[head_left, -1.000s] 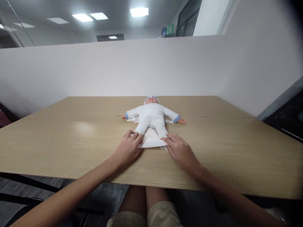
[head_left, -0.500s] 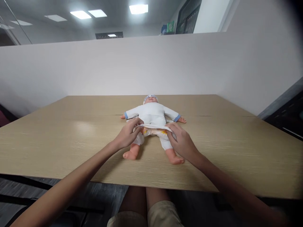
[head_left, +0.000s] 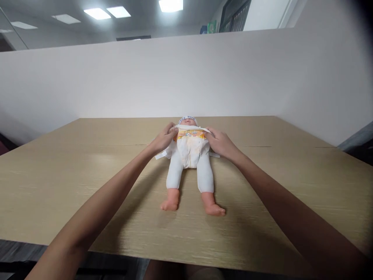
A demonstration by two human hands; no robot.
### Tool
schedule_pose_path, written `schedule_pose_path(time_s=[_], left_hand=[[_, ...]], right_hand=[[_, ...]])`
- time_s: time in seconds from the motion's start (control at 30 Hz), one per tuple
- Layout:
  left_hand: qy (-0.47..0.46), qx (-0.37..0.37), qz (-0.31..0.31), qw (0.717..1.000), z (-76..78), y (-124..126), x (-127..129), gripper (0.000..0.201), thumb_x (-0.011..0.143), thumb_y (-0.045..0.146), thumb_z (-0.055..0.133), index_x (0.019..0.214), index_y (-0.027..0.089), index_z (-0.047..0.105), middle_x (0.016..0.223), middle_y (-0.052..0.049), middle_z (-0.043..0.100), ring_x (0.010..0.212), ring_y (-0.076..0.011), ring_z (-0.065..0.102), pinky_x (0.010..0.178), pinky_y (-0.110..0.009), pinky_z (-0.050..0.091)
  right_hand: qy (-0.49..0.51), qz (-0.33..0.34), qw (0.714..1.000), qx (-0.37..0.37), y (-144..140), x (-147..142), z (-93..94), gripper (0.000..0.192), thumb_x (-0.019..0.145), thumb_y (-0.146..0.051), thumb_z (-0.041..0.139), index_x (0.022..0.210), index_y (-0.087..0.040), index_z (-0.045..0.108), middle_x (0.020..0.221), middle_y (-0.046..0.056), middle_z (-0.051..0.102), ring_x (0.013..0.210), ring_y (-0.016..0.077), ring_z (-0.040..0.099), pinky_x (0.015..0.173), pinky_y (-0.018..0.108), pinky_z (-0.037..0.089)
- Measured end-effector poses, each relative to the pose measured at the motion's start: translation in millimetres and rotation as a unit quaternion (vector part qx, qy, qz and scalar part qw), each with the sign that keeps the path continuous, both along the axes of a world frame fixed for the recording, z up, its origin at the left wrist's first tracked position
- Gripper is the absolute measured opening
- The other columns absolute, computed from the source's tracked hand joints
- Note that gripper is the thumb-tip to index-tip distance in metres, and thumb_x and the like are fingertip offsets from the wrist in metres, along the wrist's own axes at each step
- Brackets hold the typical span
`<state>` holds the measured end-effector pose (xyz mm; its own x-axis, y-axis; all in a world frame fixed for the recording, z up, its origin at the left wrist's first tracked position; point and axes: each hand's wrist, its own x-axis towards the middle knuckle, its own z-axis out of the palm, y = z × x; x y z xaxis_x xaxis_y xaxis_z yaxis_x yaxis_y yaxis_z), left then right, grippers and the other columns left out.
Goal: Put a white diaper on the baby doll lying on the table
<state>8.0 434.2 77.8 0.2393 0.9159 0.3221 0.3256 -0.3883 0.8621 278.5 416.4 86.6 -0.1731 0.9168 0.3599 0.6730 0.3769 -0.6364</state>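
At the middle of the frame my left hand (head_left: 163, 139) and right hand (head_left: 220, 142) pinch the diaper's (head_left: 190, 144) soft, light waistband edges on the doll (head_left: 189, 167), best gripped there.

Bright ceiling panels (head_left: 170, 4), soft shadows, table (head_left: 87, 171) sheen, dark warped corners

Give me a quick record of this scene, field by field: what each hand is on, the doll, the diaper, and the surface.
left hand: left hand grips the upper left edge of the diaper
right hand: right hand grips the upper right edge of the diaper
doll: plastic baby doll in white clothes, on its back, bare feet toward the camera
diaper: white diaper with an orange printed band, pulled up over the doll's belly
surface: light wooden table
backdrop: white partition wall
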Motion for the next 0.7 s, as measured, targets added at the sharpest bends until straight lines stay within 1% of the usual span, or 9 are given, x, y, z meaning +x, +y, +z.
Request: schedule_pose_path(time_s=[0.07, 0.13, 0.17, 0.27, 0.33, 0.4, 0.5, 0.6, 0.7], left_hand=[[-0.036, -0.028, 0.003, 0.999, -5.9, 22, 2, 0.034, 0.099, 0.055, 0.067, 0.097, 0.022, 0.057, 0.085, 0.001, 0.061, 0.079, -0.0174, 0.053, 0.072, -0.028, 0.038], [-0.069, -0.062, 0.010, 0.996, -14.4, 41, 4, 0.038, 0.096, 0.055, 0.073, 0.090, 0.022, 0.055, 0.079, 0.001, 0.058, 0.075, -0.0166, 0.050, 0.070, -0.027, 0.036], [-0.081, -0.077, 0.012, 0.994, -19.4, 48, 6, 0.039, 0.095, 0.054, 0.074, 0.087, 0.022, 0.055, 0.077, 0.001, 0.057, 0.074, -0.0163, 0.050, 0.069, -0.027, 0.036], [-0.101, -0.117, 0.005, 0.988, -34.1, 63, 9, 0.038, 0.094, 0.053, 0.075, 0.085, 0.022, 0.055, 0.075, 0.001, 0.056, 0.072, -0.0161, 0.050, 0.069, -0.028, 0.038], [-0.118, -0.144, -0.008, 0.983, -41.9, 67, 8, 0.036, 0.093, 0.053, 0.074, 0.087, 0.022, 0.057, 0.076, 0.001, 0.056, 0.071, -0.0160, 0.051, 0.068, -0.028, 0.039], [-0.138, -0.167, -0.026, 0.976, -46.8, 68, 6, 0.036, 0.091, 0.053, 0.074, 0.089, 0.021, 0.057, 0.079, 0.001, 0.057, 0.072, -0.0157, 0.053, 0.068, -0.027, 0.040], [-0.167, -0.191, -0.058, 0.966, -49.3, 61, 2, 0.038, 0.088, 0.053, 0.078, 0.092, 0.020, 0.058, 0.085, 0.000, 0.061, 0.077, -0.0161, 0.058, 0.072, -0.027, 0.044], [-0.181, -0.209, -0.083, 0.958, -48.6, 47, -1, 0.041, 0.086, 0.053, 0.081, 0.097, 0.019, 0.062, 0.093, -0.003, 0.067, 0.085, -0.0183, 0.064, 0.077, -0.029, 0.048], [-0.178, -0.226, -0.094, 0.953, -46.5, 30, -3, 0.045, 0.085, 0.055, 0.084, 0.101, 0.017, 0.066, 0.095, -0.005, 0.070, 0.087, -0.0197, 0.066, 0.076, -0.030, 0.049]], right_hand=[[0.012, 0.006, 0.999, -0.035, 21, 0, 0.4, 0.032, 0.104, -0.046, 0.051, 0.109, -0.024, 0.073, 0.104, 0.005, 0.079, 0.096, 0.0260, 0.066, 0.082, 0.033, 0.046], [0.058, 0.015, 0.996, -0.073, 43, -1, -4.8, 0.030, 0.101, -0.047, 0.057, 0.106, -0.023, 0.074, 0.110, 0.004, 0.080, 0.098, 0.0249, 0.067, 0.082, 0.030, 0.047], [0.086, 0.019, 0.991, -0.097, 53, -1, -9.1, 0.029, 0.099, -0.047, 0.060, 0.104, -0.023, 0.075, 0.109, 0.004, 0.080, 0.096, 0.0239, 0.067, 0.080, 0.029, 0.047], [0.148, 0.021, 0.976, -0.158, 76, 0, -24.9, 0.028, 0.095, -0.048, 0.066, 0.095, -0.021, 0.075, 0.095, 0.004, 0.080, 0.082, 0.0209, 0.066, 0.074, 0.029, 0.049], [0.162, 0.020, 0.971, -0.174, 84, 1, -34.2, 0.029, 0.094, -0.048, 0.068, 0.092, -0.020, 0.075, 0.089, 0.004, 0.079, 0.077, 0.0200, 0.065, 0.070, 0.029, 0.050], [0.179, 0.021, 0.966, -0.188, 86, 2, -40.2, 0.027, 0.093, -0.046, 0.068, 0.094, -0.020, 0.076, 0.089, 0.004, 0.079, 0.077, 0.0198, 0.066, 0.067, 0.028, 0.050], [0.200, 0.028, 0.956, -0.211, 79, 2, -42.9, 0.027, 0.093, -0.043, 0.066, 0.099, -0.019, 0.078, 0.096, 0.006, 0.081, 0.081, 0.0204, 0.069, 0.065, 0.027, 0.052], [0.212, 0.042, 0.948, -0.232, 62, 2, -40.0, 0.029, 0.093, -0.044, 0.067, 0.101, -0.020, 0.080, 0.103, 0.007, 0.083, 0.085, 0.0224, 0.072, 0.066, 0.029, 0.056], [0.226, 0.073, 0.937, -0.256, 38, 2, -33.1, 0.027, 0.092, -0.045, 0.070, 0.100, -0.022, 0.082, 0.109, 0.007, 0.084, 0.092, 0.0250, 0.076, 0.074, 0.032, 0.062]])
